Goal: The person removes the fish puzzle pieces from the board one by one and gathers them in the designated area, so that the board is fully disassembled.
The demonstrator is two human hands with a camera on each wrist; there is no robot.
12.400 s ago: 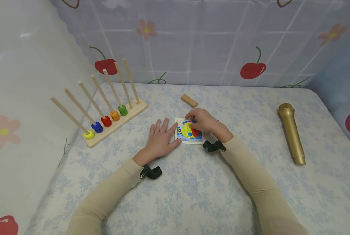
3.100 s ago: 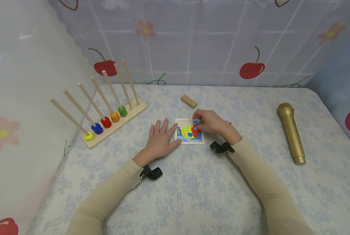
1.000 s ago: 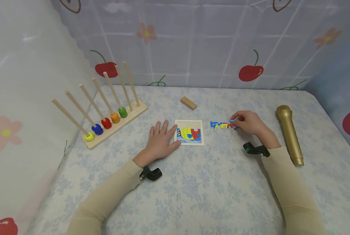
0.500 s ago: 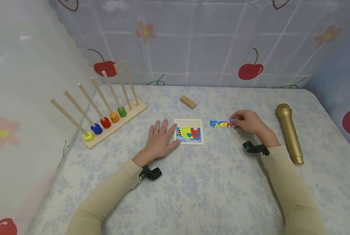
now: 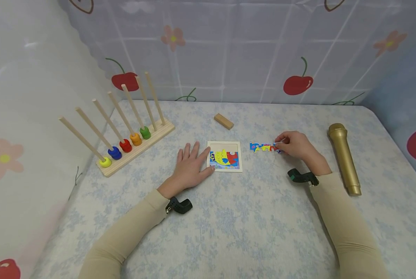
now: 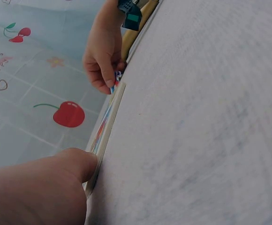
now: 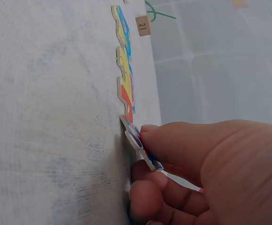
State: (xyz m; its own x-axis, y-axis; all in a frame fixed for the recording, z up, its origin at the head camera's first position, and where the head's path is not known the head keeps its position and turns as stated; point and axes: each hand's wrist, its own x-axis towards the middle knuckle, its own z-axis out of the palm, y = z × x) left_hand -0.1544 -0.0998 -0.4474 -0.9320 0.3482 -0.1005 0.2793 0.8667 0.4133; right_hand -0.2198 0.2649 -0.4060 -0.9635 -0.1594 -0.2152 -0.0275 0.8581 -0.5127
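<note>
Left grip (image 6: 37,192), thumb (image 6: 79,164) on pale frame (image 6: 109,124) (edge-on)

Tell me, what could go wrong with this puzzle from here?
The piece pinched in the right hand might slip, or nudge the loose pieces beside it. The left hand touches the tray, so a careless push could shift it and jostle the pieces inside.

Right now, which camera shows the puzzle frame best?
The head view: the puzzle frame shows from above, nearly whole. The left wrist view catches it edge-on, partly behind the left hand; the right wrist view, nothing clear.
</note>
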